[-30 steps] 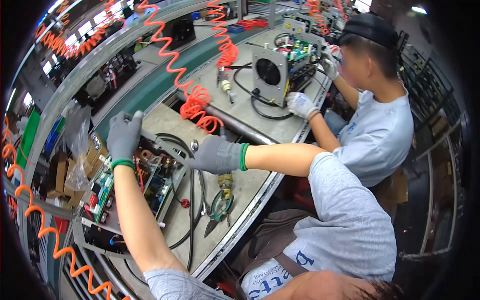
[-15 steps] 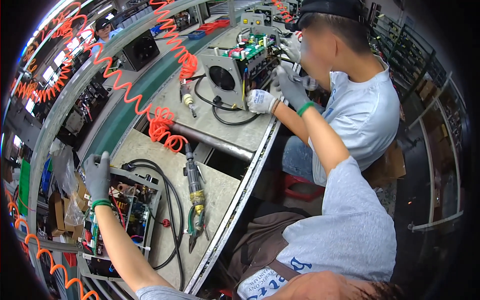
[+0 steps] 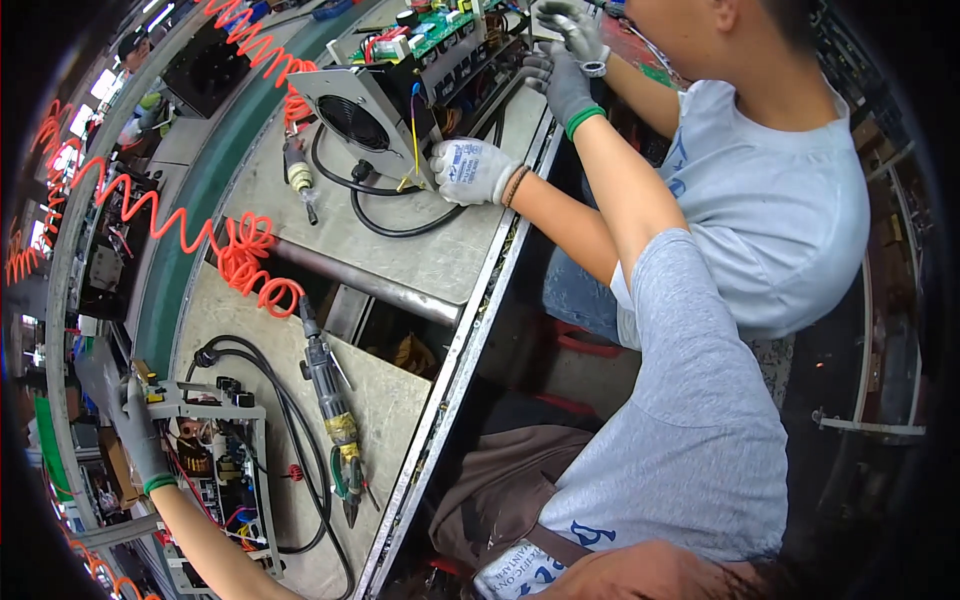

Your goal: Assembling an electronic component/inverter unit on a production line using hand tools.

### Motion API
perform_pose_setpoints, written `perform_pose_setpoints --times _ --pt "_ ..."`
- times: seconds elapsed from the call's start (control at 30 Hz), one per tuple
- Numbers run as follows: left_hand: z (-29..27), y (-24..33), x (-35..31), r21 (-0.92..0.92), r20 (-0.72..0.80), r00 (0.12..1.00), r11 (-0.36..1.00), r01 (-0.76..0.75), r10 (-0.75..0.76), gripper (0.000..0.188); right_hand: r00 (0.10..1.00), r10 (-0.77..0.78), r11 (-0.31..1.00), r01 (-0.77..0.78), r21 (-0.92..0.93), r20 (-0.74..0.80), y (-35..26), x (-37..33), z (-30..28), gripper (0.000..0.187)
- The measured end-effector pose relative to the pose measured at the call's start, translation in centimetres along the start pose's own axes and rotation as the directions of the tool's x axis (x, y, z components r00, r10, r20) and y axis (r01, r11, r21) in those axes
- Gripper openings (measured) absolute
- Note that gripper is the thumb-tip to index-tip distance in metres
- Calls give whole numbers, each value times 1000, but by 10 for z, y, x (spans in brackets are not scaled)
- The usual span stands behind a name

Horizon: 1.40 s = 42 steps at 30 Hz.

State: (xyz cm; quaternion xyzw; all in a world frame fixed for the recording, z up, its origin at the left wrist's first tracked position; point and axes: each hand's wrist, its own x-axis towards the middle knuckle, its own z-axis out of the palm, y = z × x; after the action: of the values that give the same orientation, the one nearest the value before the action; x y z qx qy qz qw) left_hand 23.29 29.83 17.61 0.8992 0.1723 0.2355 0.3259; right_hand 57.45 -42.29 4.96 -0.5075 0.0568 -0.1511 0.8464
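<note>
My left hand (image 3: 140,435), in a grey glove with a green cuff, is at the far left beside the open-framed electronic unit (image 3: 215,410), its fingers stretched out at the unit's upper edge. Circuit boards and wires show inside this unit. My right arm reaches across to the far end of the bench, where my right hand (image 3: 565,85), gloved the same way, has its fingers apart. It is close to a co-worker's gloved hand (image 3: 578,35) and the second unit (image 3: 430,75), which has a fan grille and a green circuit board on top. Neither of my hands visibly holds anything.
A co-worker's white-gloved hand (image 3: 475,172) touches the second unit's lower corner. Air-powered nippers (image 3: 335,410) lie on the bench (image 3: 395,400) on a coiled red hose (image 3: 245,260). Another air tool (image 3: 298,170) and black power cords (image 3: 275,375) lie nearby. A metal roller (image 3: 360,280) spans the bench gap.
The view has shifted, so the bench and units sit further left. My right hand has moved nearer the co-worker's upper hand. My left hand stays by the near unit, its fingers now further left.
</note>
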Motion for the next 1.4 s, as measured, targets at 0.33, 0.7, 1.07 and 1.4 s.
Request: perform_pose_setpoints --times 0.33,0.7,1.07,1.4 --pt "1 14 1 -12 -2 997 997 72 -72 36 908 -306 645 420 -638 288 29 9 -10 40" --pt "6 30 -6 79 -38 996 994 -77 80 35 707 -403 -170 566 -807 581 22 -35 -15 27" --pt "14 82 -28 367 -96 992 930 -39 80 53 722 21 62 689 -722 691 58 -1 -40 37" --pt "10 94 -37 423 -65 998 906 18 10 56 736 309 -41 643 -764 603 -66 -174 120 27"
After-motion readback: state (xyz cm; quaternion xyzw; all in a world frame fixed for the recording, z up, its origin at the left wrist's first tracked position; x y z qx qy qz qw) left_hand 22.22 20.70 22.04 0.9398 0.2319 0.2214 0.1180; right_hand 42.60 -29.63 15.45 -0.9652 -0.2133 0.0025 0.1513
